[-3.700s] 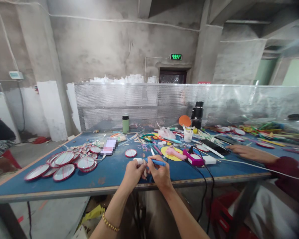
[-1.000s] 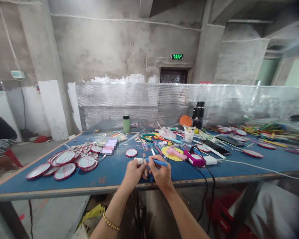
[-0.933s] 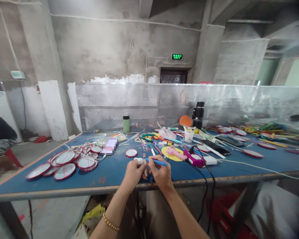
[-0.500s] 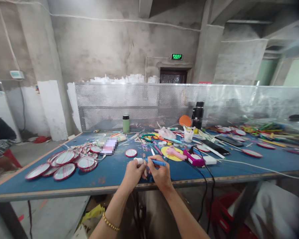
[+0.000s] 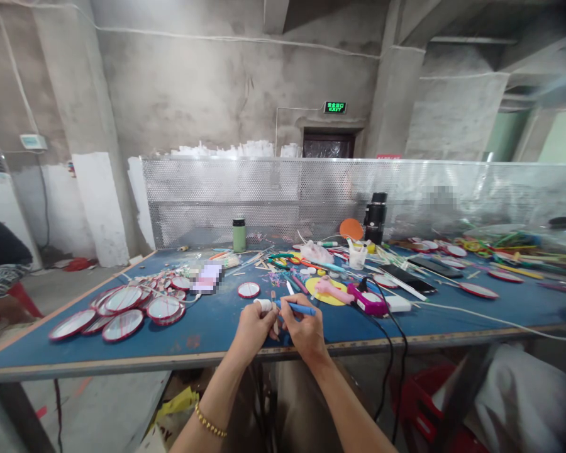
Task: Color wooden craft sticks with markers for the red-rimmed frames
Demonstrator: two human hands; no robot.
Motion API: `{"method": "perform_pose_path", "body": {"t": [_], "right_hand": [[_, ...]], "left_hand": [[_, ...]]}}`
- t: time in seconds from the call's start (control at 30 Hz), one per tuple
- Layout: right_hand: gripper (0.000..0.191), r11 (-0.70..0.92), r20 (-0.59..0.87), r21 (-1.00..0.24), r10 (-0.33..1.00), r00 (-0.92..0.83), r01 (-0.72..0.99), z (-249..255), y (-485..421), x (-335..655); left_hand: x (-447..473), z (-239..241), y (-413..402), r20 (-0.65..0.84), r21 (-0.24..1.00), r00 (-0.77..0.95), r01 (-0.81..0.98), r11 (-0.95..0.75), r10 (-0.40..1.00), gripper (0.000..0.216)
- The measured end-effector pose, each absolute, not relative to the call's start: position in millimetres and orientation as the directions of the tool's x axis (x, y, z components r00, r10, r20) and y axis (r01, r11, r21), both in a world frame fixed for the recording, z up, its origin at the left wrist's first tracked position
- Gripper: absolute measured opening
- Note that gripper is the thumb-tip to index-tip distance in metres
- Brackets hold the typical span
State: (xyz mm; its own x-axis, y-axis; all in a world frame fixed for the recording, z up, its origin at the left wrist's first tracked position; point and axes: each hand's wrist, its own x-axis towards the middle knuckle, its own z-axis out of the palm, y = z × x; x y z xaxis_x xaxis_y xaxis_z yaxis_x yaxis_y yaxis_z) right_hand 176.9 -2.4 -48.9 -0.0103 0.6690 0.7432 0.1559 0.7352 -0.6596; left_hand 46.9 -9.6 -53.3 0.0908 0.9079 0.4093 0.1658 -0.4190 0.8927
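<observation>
Above the table's front edge my two hands meet, fingertips almost touching. My right hand [image 5: 304, 324] is closed round a blue pen-like tool [image 5: 302, 309], its tip pointing left toward the other hand. My left hand [image 5: 253, 327] is pinched closed, with something white [image 5: 263, 305] at its fingers, perhaps a wrapping or a small roll. A narrow brown strip [image 5: 273, 295] shows between the hands; whether it is held or lies on the table, I cannot tell. What sits between the left fingertips is too small and partly hidden. Just beyond lies a round red-rimmed disc [image 5: 249, 290].
Red-rimmed discs [image 5: 122, 325] are piled at the left beside a phone [image 5: 207, 278]. A yellow disc [image 5: 329, 291], a magenta device [image 5: 368, 300] with black cables and a dark phone [image 5: 408, 278] lie right. A green bottle [image 5: 239, 235] and black flask [image 5: 375, 219] stand behind.
Hardly anything differs. The blue tool and my right hand have shifted very slightly; both grips look the same. At the far right edge a blurred shape has come into view.
</observation>
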Motion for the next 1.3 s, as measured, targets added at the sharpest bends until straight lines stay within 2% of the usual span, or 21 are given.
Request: {"method": "perform_pose_path", "body": {"t": [0.27, 0.5, 0.97, 1.3], "right_hand": [[0.018, 0.747, 0.756, -0.636, 0.653, -0.035, 0.195, -51.1, -0.1, 177.7], [0.021, 0.726, 0.742, -0.662, 0.669, 0.033, 0.186, -51.6, -0.6, 178.1], [0.017, 0.746, 0.760, -0.638, 0.650, -0.001, 0.192, -50.1, -2.0, 177.4], [0.019, 0.731, 0.749, -0.656, 0.662, 0.041, 0.189, -50.4, -3.3, 177.4]], "left_hand": [[47.6, -50.8, -11.8, 0.417, 0.887, 0.088, 0.179, -0.426, 0.905, 0.039], [48.0, -50.8, -11.1, 0.392, 0.903, 0.074, 0.158, -0.398, 0.917, 0.040], [49.1, -49.5, -12.0, 0.400, 0.901, 0.068, 0.154, -0.405, 0.914, 0.042], [49.3, -49.9, -12.4, 0.394, 0.907, 0.067, 0.131, -0.400, 0.916, 0.042]]}}
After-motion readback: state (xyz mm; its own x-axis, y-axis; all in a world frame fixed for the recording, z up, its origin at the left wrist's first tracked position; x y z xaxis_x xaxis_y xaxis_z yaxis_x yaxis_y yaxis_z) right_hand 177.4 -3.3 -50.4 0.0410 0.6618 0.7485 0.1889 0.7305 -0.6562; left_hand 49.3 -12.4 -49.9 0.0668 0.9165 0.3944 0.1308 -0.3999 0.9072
